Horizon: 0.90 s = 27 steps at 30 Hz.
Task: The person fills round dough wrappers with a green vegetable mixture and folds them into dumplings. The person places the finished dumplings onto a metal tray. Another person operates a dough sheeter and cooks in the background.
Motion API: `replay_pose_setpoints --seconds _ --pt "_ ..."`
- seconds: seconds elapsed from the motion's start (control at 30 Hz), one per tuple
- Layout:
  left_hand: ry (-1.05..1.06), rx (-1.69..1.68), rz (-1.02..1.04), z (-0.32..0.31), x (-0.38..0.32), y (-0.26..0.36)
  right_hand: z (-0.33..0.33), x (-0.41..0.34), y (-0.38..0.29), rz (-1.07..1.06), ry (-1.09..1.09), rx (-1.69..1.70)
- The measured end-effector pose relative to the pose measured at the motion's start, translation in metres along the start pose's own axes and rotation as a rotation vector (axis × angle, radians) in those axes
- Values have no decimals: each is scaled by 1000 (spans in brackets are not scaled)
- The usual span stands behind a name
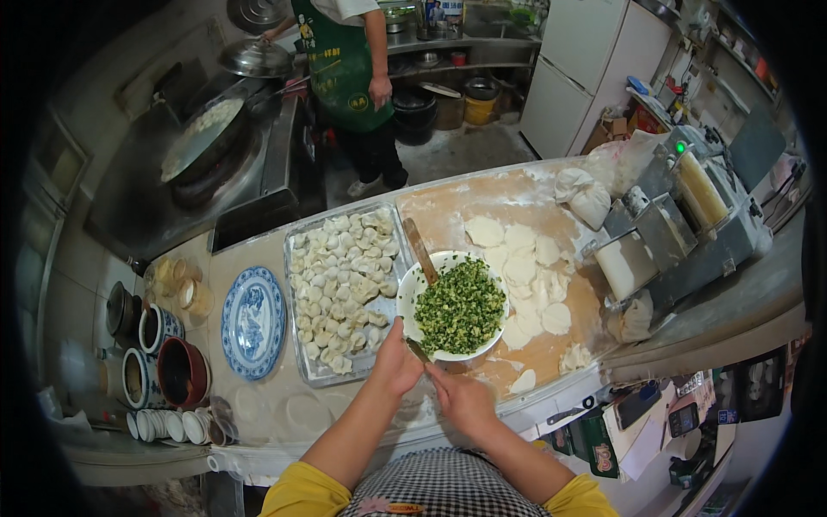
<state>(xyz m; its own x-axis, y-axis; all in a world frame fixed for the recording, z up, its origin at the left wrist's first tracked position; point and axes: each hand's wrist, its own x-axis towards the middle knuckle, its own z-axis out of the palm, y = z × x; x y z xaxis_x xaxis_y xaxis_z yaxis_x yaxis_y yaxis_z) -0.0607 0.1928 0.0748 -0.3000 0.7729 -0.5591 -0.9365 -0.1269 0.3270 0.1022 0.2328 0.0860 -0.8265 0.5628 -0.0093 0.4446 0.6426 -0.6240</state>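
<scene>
My left hand point(396, 362) is cupped at the near rim of a white bowl point(406, 294); whatever lies in its palm is hidden. A thin, flat, dark spreading stick point(417, 351) reaches from my right hand point(466, 399) across to the left palm. Chopped green and yellow filling point(460, 307) fills the bowl, and a wooden spatula point(420, 251) leans on its far left rim. Left of it, a metal tray point(310, 375) carries rows of folded dumplings point(342, 271). Round dough wrappers point(520, 271) overlap on the floured wooden board point(439, 194) to the right.
A dough-rolling machine point(685, 220) stands at the right beside cloth-like white bags point(583, 197). Leftward are a blue-and-white oval plate point(253, 323), jars, pots point(184, 371) and stacked small dishes. Beyond the counter, a co-worker point(352, 71) holds a pot lid point(257, 58) near a large wok point(207, 142).
</scene>
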Motion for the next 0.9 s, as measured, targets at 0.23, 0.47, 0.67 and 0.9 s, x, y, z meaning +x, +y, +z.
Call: replay_pose_setpoints --seconds 0.23,0.47,0.67,0.9 --pt "23 -4 3 -22 6 -3 -29 21 2 142 -82 -32" --pt "-25 11 28 -16 11 -7 4 -10 0 41 33 27" --pt "-10 -1 42 -17 2 -7 -14 0 2 185 3 24" --pt "6 26 63 -12 -5 -3 -14 20 -1 202 -52 70"
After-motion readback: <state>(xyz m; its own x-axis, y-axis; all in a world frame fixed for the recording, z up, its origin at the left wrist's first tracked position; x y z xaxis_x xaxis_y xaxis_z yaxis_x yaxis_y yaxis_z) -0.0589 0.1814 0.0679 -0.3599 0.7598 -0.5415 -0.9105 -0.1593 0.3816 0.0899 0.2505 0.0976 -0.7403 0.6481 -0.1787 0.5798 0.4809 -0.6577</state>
